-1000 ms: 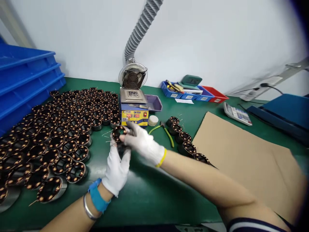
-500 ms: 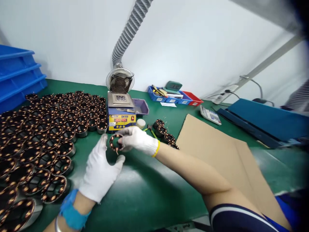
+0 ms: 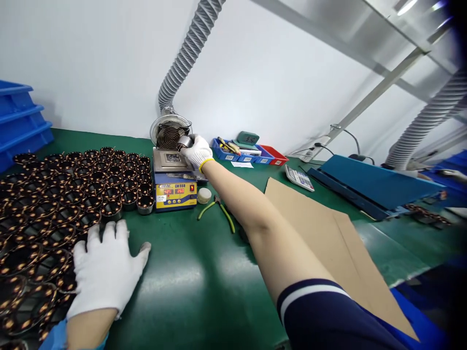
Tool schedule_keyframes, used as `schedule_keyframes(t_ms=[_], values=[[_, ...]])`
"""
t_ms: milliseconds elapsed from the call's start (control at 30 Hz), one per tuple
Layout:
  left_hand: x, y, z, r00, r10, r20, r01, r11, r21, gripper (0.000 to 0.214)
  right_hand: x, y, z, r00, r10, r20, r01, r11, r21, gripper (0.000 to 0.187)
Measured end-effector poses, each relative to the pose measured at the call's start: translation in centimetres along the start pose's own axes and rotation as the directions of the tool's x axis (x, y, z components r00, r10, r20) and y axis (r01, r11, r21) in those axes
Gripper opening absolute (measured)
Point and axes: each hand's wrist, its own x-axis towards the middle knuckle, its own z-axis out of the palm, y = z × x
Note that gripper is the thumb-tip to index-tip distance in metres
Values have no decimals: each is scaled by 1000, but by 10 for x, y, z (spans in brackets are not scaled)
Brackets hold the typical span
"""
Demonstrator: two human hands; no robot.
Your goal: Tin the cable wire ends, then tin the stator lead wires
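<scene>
My right hand (image 3: 198, 151), in a white glove with a yellow cuff, grips a motor stator (image 3: 185, 142). It tilts the metal ring above the steel top of a yellow-and-blue solder pot (image 3: 175, 194) with red digits. Behind the pot is a round fan guard (image 3: 170, 136). White-gloved too, my left hand (image 3: 105, 270) is spread palm down at the right edge of many standing stators (image 3: 76, 194) with copper windings, its fingertips close to them. Whether it touches any is unclear. Beside the pot are a small round white container (image 3: 204, 195) and green-handled pliers (image 3: 218, 206).
A grey ribbed hose (image 3: 189, 53) rises behind the pot. Blue trays (image 3: 25, 126) are stacked at the left. Small blue and red bins (image 3: 272, 154) stand at the back. A cardboard sheet (image 3: 321, 243), a calculator (image 3: 299, 178) and a blue panel (image 3: 372, 182) lie to the right.
My right hand has carried the stator up and back from the table's front to above the solder pot. My left hand has moved left and down, away from the stator. The view has shifted.
</scene>
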Motion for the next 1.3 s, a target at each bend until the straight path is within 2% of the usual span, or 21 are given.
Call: schedule_keyframes(t_ms=[167,333,433,533,600,733,800,867,967,1067,1167,1300], values=[[-3,4,0,997,-66,-32,68,996,54,65,2,4,14,999,-15,52,16,999,-29,56],[-4,4,-9,998,-60,13,59,997,53,62,1,6,17,997,-28,70,31,999,-43,54],[-6,9,-8,999,2,33,-2,1000,5,60,1,6,16,998,-31,63,34,998,-47,53],[-12,20,0,989,145,-18,-146,987,-69,58,1,6,15,998,-25,57,28,999,-46,55],[-19,28,7,957,267,-117,-280,953,-116,54,2,6,15,998,-17,58,20,999,-44,54],[-32,38,14,833,462,-304,-534,815,-224,45,1,7,15,999,-1,52,3,999,-44,51],[-37,41,12,796,496,-347,-594,753,-284,44,1,6,15,999,1,47,1,999,-39,52],[-39,43,8,778,504,-375,-618,721,-314,45,1,6,16,999,2,48,0,999,-40,53],[-38,43,6,795,480,-372,-593,746,-304,52,1,6,16,998,-3,55,5,999,-48,53],[-37,41,10,869,392,-303,-473,838,-272,60,2,6,15,999,-2,47,4,999,-40,52],[-38,40,14,939,299,-169,-333,915,-228,57,4,4,13,999,16,31,-16,1000,-10,55],[-40,43,9,967,253,36,-241,951,-193,42,5,2,13,999,16,31,-16,1000,-4,55]])
